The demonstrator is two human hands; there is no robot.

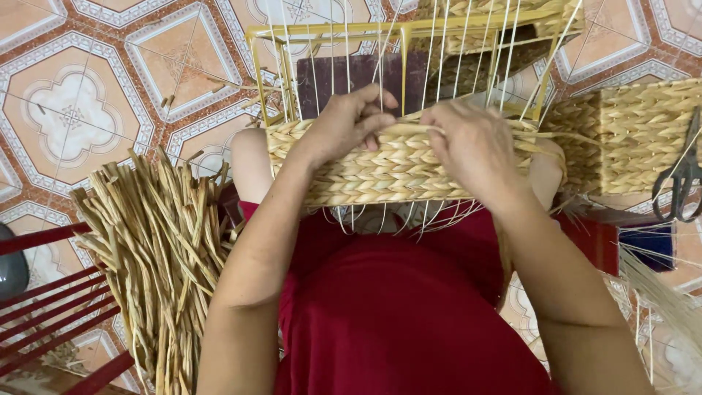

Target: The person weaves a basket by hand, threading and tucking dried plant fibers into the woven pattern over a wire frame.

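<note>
On the lap, over a dark red garment (409, 314), sits a half-woven basket (380, 172): a band of braided straw wraps the lower part of a yellow wire frame (329, 31), thin pale uprights standing bare above the weave.

Left hand (344, 124): rests on the top edge of the woven band, left of centre, fingers curled over the rim and closed on the straw there. Fingertips partly hidden among the uprights.

Right hand (475, 143): on the same edge, right of centre, fingers bent and pinching a straw strand (409, 129) that runs across between the two hands. Exact grip behind the fingers cannot be told.

Left of the lap: a loose bundle of dried straw stalks (157, 256) lying fanned out on the floor, stalk ends toward the tiles. Beside it, lower left, red slats (51, 307) of a chair or rack, and a grey rounded object at the frame edge, kind unclear.

Right of the lap: loose pale fibres (658, 292) trailing down.

Farther right: a finished woven basket (636, 135), just beside the one in work, with dark scissors (684, 175) lying against its side.

Beyond: patterned floor tiles (73, 110) in cream and terracotta. Another woven piece (482, 11) shows behind the frame top, partly cut off.
</note>
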